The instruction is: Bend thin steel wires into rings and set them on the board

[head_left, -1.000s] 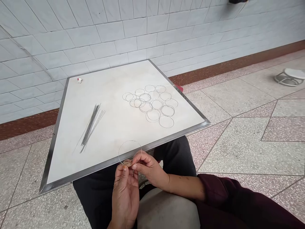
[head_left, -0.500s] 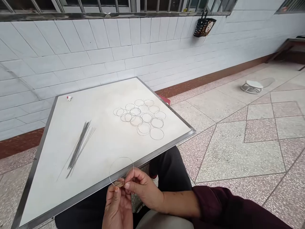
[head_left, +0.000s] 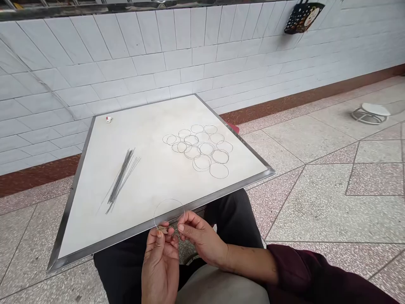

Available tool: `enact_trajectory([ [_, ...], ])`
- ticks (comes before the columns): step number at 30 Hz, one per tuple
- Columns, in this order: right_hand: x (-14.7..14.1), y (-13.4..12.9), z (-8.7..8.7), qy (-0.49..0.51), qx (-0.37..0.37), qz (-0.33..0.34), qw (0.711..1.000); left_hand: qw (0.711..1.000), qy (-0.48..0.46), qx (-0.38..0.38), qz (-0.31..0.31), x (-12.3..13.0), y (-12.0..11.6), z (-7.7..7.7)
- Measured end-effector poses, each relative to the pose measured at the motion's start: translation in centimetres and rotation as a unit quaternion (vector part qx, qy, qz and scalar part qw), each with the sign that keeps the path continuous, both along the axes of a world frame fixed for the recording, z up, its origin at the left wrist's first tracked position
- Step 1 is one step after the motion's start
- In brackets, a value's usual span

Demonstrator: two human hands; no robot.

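Between my two hands a thin wire ring (head_left: pixel 170 199) stands upright at the table's front edge. My left hand (head_left: pixel 161 257) pinches the ring's lower left end, palm turned up, with a small brown piece (head_left: pixel 163 229) at its fingertips; what that piece is I cannot make out. My right hand (head_left: pixel 202 236) pinches the lower right part of the wire between thumb and forefinger. On the white table (head_left: pixel 152 118) beyond lie several wire rings (head_left: pixel 219 170), many overlapping. To their left is a bundle of straight wires (head_left: pixel 120 179).
A small white and red object (head_left: pixel 109 120) lies near the table's far left corner. The tabletop has a metal rim (head_left: pixel 120 242). Behind it rises a white tiled wall (head_left: pixel 177 63) with a patterned bag (head_left: pixel 304 17) hanging on it. A low stool (head_left: pixel 371 114) stands on the floor at right.
My right hand has moved a little away from the left, widening the gap between my fingertips. The whole view has shifted left and down, so the table appears further right and higher.
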State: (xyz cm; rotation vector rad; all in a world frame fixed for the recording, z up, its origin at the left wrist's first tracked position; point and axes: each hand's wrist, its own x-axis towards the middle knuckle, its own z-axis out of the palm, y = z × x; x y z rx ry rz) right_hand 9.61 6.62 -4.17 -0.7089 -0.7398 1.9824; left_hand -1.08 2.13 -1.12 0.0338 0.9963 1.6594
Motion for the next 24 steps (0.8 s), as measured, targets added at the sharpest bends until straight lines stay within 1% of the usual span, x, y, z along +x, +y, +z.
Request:
enact_trajectory([
  [3, 0.2, 0.1, -0.1, 0.011, -0.005, 0.021, 1.000, 1.000, 0.005, 0.007, -0.006, -0.3, -0.2, -0.1],
  [5, 0.4, 0.2, 0.0, 0.002, -0.003, 0.024, 1.000, 1.000, 0.004, 0.007, -0.014, -0.4, -0.3, -0.2],
  [11, 0.9, 0.7, 0.3, -0.070, 0.068, 0.003, 0.995, 0.998, 0.027, 0.011, -0.047, -0.2, -0.8, -0.2],
  [16, 1.1, 0.8, 0.3, -0.091, 0.053, 0.008, 0.994, 0.997, 0.040, 0.007, -0.061, 0.0, -1.0, -0.3],
  [19, 1.2, 0.8, 0.1, -0.104, 0.061, 0.027, 0.992, 0.997, 0.051, 0.007, -0.064, 0.0, -1.0, -0.4],
  [21, 1.5, 0.9, -0.1, -0.123, 0.084, 0.039, 0.988, 0.996, 0.056, 0.004, -0.065, 0.0, -1.0, -0.4],
  [22, 1.7, 1.0, -0.2, -0.142, 0.108, 0.036, 0.983, 0.996, 0.059, 0.004, -0.068, -0.1, -1.1, -0.4],
  [23, 1.9, 1.1, -0.2, -0.170, 0.142, 0.021, 0.975, 0.995, 0.062, 0.005, -0.074, -0.2, -1.2, -0.4],
  [24, 2.2, 1.3, -0.1, -0.207, 0.189, -0.005, 0.960, 0.994, 0.067, 0.006, -0.082, -0.3, -1.3, -0.3],
])
